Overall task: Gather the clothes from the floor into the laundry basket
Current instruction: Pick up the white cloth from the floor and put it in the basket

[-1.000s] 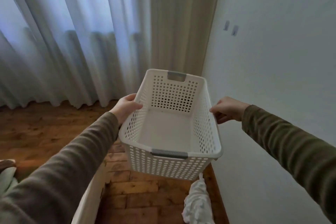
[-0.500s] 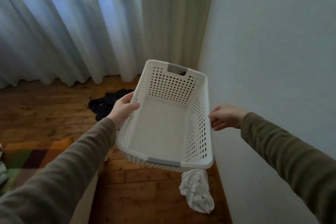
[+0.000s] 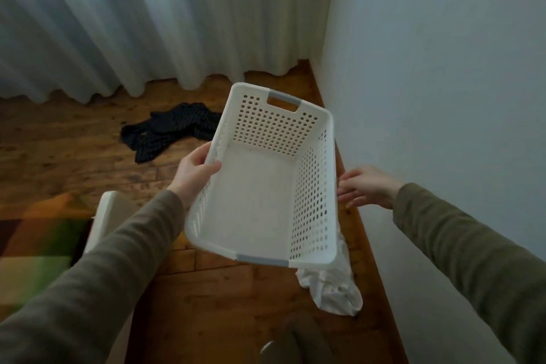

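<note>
I hold an empty white perforated laundry basket (image 3: 313, 186) with grey handles above the wooden floor, tilted down toward the left. My left hand (image 3: 195, 173) grips its left rim. My right hand (image 3: 365, 186) is just off the right rim, fingers spread, not holding it. A dark dotted garment (image 3: 168, 130) lies crumpled on the floor beyond the basket's left side. A white garment (image 3: 331, 287) lies on the floor by the wall, partly hidden under the basket's near right corner.
White curtains (image 3: 147, 23) hang to the floor at the back. A plain wall (image 3: 443, 97) runs along the right. At the left stand a white furniture edge (image 3: 103, 216) and a blurred orange and green cover (image 3: 38, 248).
The view has tilted down, revealing the floor and both garments. The basket has lowered and tipped left. My right hand has let go of the right rim and opened.
</note>
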Available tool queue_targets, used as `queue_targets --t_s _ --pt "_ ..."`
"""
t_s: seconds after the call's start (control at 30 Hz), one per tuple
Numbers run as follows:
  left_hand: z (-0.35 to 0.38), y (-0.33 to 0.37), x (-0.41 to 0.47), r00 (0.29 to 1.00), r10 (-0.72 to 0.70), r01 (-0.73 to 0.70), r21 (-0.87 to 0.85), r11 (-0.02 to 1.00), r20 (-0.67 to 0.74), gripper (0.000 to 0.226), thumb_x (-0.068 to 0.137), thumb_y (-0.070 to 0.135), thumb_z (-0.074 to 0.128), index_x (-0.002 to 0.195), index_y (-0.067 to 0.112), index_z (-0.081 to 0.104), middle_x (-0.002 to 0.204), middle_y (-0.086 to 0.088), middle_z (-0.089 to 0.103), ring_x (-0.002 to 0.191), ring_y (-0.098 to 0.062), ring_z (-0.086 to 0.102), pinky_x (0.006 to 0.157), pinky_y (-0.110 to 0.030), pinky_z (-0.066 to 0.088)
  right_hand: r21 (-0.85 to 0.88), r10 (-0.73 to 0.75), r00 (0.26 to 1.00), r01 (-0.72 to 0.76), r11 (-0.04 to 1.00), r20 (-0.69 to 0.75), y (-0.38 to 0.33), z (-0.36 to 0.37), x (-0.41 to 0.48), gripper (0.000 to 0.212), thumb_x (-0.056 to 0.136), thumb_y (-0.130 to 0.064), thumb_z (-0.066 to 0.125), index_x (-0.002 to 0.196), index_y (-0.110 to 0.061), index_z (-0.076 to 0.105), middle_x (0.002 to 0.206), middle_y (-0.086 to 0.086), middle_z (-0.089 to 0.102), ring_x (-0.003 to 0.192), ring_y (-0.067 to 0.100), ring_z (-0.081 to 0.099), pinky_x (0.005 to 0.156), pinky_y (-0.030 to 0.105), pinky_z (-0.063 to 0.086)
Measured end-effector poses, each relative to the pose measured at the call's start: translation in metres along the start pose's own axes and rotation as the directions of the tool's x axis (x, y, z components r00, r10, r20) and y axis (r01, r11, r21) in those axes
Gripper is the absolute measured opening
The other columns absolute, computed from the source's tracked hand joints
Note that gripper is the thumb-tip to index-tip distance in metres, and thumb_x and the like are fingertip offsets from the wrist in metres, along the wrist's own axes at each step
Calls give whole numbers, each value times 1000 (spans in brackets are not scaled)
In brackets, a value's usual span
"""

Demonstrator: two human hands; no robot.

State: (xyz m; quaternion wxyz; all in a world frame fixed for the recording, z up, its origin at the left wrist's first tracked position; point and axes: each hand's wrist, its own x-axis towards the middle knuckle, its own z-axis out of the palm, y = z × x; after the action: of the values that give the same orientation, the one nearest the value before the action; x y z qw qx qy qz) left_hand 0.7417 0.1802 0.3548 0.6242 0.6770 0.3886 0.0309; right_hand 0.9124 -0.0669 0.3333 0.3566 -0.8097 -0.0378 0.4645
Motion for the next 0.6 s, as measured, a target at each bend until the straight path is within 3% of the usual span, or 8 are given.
queue_targets --t_s 0.23,0.37,0.6 --pt "38 -104 61 999 14 -12 65 998 -29 42 90 7 50 123 33 54 111 -8 65 98 -30 66 84 -49 55 -154 -10 1000 9 988 -7 87 12 100 53 86 -14 63 134 -5 42 110 11 58 92 21 63 72 27 53" --pt "62 -166 102 998 40 -35 96 995 -47 46 90 6 50 131 26 50 95 5 63 87 -19 66 67 -34 55 -185 -31 998 22 982 -48 134 21 161 52 87 -15 61 134 -5 42 120 16 57 106 27 61 91 37 50" --pt "91 -253 158 994 91 -82 131 988 -68 46 90 7 51 131 28 49 91 11 60 79 -11 63 53 -24 50 -248 -92 985 54 967 -144 209 39 259 48 87 -16 61 132 -6 45 126 15 56 98 22 59 90 36 50"
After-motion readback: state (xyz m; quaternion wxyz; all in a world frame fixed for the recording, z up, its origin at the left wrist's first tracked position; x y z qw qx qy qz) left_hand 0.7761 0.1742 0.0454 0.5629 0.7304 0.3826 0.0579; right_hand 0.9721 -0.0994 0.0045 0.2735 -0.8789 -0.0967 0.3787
